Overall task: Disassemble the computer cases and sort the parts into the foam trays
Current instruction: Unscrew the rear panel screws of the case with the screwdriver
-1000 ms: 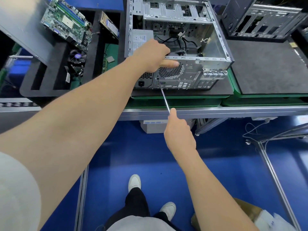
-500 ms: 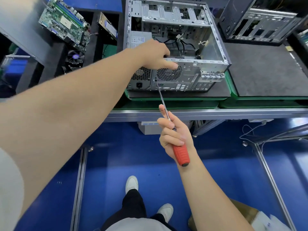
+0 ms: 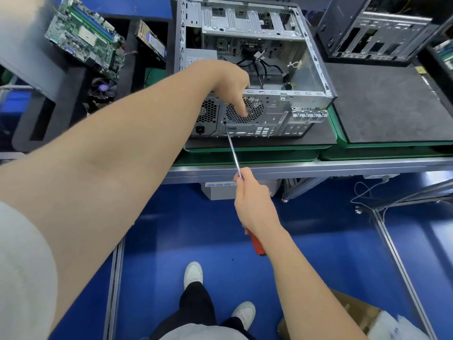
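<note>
Your left hand [image 3: 228, 79] has dropped over the rim of the computer case [image 3: 306, 69] on the bench [image 3: 318, 168], forefinger straight on its grille, grasping nothing. A foam tray [image 3: 27, 123] holding a motherboard [image 3: 83, 38] sits alongside. Your right hand [image 3: 255, 204] clenches its fingers round the screwdriver [image 3: 232, 149], tip on the rear panel.

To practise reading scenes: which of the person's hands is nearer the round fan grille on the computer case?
Left. The left hand touches the fan grille with its fingers; the right hand, gripping a screwdriver, is well back from it.
</note>
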Motion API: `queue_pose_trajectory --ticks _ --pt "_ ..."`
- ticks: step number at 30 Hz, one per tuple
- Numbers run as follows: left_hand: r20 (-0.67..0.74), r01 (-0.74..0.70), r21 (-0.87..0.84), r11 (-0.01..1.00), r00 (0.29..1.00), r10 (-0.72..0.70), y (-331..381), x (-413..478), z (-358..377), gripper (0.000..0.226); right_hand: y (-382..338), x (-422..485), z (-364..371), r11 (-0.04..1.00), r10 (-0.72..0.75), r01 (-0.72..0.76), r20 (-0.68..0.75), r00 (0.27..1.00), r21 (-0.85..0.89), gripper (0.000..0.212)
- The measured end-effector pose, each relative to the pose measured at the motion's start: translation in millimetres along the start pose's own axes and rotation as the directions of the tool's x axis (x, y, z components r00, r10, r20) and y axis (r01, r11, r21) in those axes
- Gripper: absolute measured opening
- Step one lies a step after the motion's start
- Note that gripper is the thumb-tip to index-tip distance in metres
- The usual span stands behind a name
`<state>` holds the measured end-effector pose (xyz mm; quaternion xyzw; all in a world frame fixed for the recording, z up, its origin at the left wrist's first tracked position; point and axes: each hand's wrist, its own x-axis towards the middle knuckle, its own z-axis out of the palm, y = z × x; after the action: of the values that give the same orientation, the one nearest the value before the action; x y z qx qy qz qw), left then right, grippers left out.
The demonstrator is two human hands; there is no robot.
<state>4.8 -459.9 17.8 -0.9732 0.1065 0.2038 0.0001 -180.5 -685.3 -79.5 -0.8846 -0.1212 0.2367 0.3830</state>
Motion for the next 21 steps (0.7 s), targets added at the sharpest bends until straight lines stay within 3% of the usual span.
queue_pose_trajectory --ticks 1,3,5,7,8,10,12,18,19,21 --pt "0.004 0.0 -0.005 1.0 1.0 0.0 1 0 0 0.09 1 0 5 0.97 -0.021 0.007 -0.056 0.998 -0.244 0.018" --pt "-0.014 0.018 -0.023 1.0 1.0 -0.018 0 0 -1 0.088 -2 -2 18 0.928 -0.026 -0.024 -0.129 0.991 -0.373 0.006" --pt "-0.01 0.062 -0.073 0.995 0.998 -0.062 2 1 -3 0.081 -3 -2 28 0.986 0.029 -0.051 -0.143 0.989 -0.158 0.012" --pt "0.06 0.109 -0.077 0.991 0.993 -0.104 7 3 -9 0.082 -3 0 25 0.967 0.098 -0.084 -0.046 0.994 0.241 0.017" --pt "0.108 0.129 -0.079 0.988 0.987 -0.12 10 4 -13 0.08 -3 2 20 0.899 0.133 -0.142 0.051 0.99 0.415 0.018" --pt "0.189 0.18 -0.11 0.977 0.969 -0.158 15 8 -17 0.07 1 4 10 0.666 0.134 -0.288 0.27 0.954 0.688 0.022" --pt "0.225 0.205 -0.176 0.963 0.961 -0.163 17 11 -16 0.061 6 4 5 0.45 0.029 -0.364 0.394 0.919 0.816 0.024" --pt "0.243 0.216 -0.258 0.941 0.958 -0.154 21 11 -11 0.059 13 0 12 0.029 -0.338 -0.595 0.568 0.751 0.803 0.022" --pt "0.252 0.226 -0.257 0.94 0.954 -0.16 21 10 -12 0.06 12 0 14 -0.024 -0.373 -0.624 0.572 0.73 0.781 0.022" --pt "0.262 0.246 -0.253 0.936 0.949 -0.178 22 11 -14 0.065 12 1 17 -0.028 -0.346 -0.617 0.571 0.744 0.787 0.023"
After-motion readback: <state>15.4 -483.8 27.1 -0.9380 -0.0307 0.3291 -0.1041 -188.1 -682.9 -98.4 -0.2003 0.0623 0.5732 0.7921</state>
